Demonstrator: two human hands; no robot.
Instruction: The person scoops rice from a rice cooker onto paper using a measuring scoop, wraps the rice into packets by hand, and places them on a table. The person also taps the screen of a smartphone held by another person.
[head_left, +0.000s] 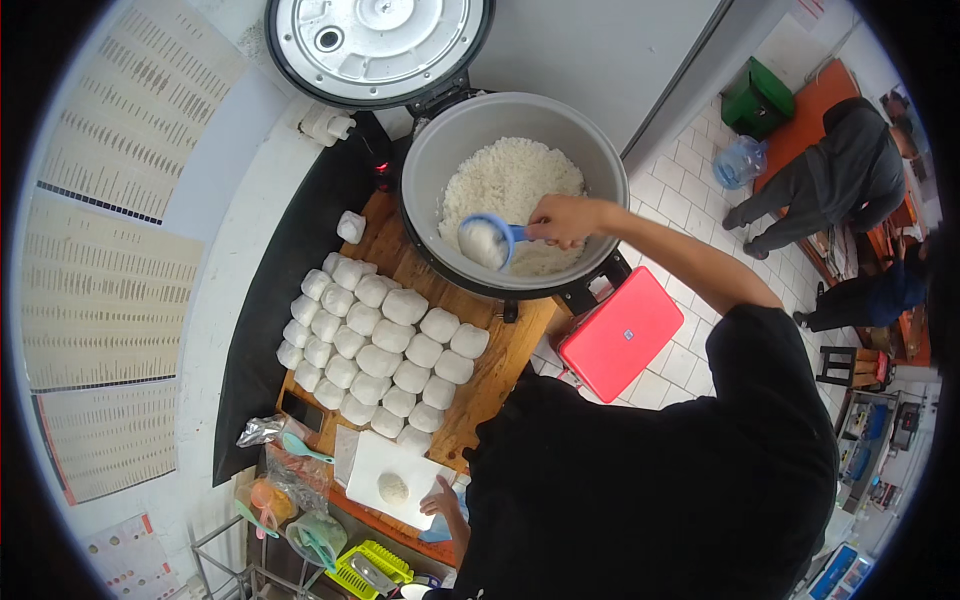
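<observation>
My right hand (559, 222) grips the handle of a blue scoop (487, 240) inside a large rice cooker (600, 157). White rice shows at the scoop's mouth, and cooked rice (517, 172) covers the pot's bottom. Lower down, my left hand (441, 501) rests its fingers on the right edge of a stack of white paper sheets (375, 457). A small mound of rice (393, 488) lies on the top sheet. Beyond the paper, many white paper-wrapped packets (379, 360) sit close together in rows on the wooden table (495, 360), some seemingly stacked.
The cooker's lid (379, 45) stands raised. One packet (351, 227) sits apart. A phone (302, 412) and turquoise spoon (306, 448) lie near the wall. Below are a plastic tub (316, 538) and yellow-green basket (367, 570). A red box (622, 334) stands beside the table; two people are farther right.
</observation>
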